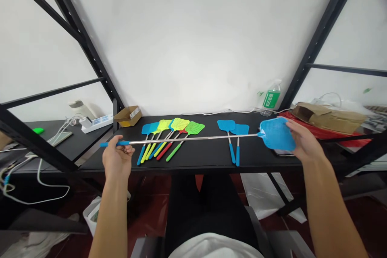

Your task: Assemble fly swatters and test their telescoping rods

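I hold a blue fly swatter [276, 134] stretched out sideways above the black table [199, 157], its metal rod [193, 140] fully extended. My left hand [117, 158] is closed round the blue handle at the left end. My right hand [302, 139] grips the blue mesh head at the right end. Below the rod lie several swatters [172, 135] in blue, yellow, green and red, fanned out at the table's left. Two short blue swatters [234, 139] lie side by side at the right of centre.
A small open cardboard box [128, 115] sits at the back left, a green-labelled water bottle [270, 98] at the back right. A brown paper bag [329, 117] lies on red material at the right. Black shelf posts frame both sides; a power strip [96, 123] and cables lie left.
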Motion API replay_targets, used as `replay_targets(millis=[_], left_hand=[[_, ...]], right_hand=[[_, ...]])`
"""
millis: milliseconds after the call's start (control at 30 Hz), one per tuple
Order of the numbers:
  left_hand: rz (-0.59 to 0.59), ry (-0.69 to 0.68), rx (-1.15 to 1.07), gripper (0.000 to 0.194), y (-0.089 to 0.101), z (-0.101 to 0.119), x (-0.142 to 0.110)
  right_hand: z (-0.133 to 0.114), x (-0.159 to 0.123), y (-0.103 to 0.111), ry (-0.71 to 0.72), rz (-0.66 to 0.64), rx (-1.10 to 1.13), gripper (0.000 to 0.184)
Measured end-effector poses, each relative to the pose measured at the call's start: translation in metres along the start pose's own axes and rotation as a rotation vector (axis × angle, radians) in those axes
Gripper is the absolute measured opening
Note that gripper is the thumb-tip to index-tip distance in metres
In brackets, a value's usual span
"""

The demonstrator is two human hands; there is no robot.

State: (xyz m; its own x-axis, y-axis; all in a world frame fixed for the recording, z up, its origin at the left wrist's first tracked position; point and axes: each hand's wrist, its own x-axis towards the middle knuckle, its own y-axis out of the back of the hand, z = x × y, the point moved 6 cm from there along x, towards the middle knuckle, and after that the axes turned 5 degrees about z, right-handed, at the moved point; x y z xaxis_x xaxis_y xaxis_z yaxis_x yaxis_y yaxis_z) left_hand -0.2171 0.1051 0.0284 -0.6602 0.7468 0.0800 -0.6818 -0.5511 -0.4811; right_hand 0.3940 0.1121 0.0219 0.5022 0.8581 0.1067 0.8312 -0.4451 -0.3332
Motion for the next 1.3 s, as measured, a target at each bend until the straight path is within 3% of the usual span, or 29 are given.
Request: replay_targets(millis=[100,233,467,667,967,1133,1300], left_hand=[[0.012,-0.071,0.057,0.035,0.002,0.003,0.001],[0.008,-0.179,0.093,0.063,0.0,0.009,-0.002],[-0.088,-0.205,0.118,0.037,-0.007,0.016,-0.007],[-0.193,-0.209,0.098,0.035,-0.007,0.027,-0.009],[-0.403,-0.218,0.16,0.052,-0.025,0.023,-0.02],[-0.501,-0.143,0.171,0.063,-0.032,0.017,-0.026],[-0.544,-0.051,0.16,0.07,-0.039,0.013,-0.037]], right_hand=[[-0.002,-0.002,0.009,-0.074,-0.06,-0.045,0.045],[-0.006,-0.002,0.016,-0.057,-0.024,-0.014,0.045],[-0.009,-0.006,0.012,-0.068,-0.068,-0.045,0.046],[-0.013,-0.008,0.015,-0.067,-0.074,-0.05,0.052],[-0.026,-0.014,0.019,-0.034,-0.027,-0.076,0.055],[-0.035,-0.017,0.024,-0.013,0.015,-0.062,0.047],[-0.041,-0.013,0.042,0.038,0.038,-0.064,0.044]])
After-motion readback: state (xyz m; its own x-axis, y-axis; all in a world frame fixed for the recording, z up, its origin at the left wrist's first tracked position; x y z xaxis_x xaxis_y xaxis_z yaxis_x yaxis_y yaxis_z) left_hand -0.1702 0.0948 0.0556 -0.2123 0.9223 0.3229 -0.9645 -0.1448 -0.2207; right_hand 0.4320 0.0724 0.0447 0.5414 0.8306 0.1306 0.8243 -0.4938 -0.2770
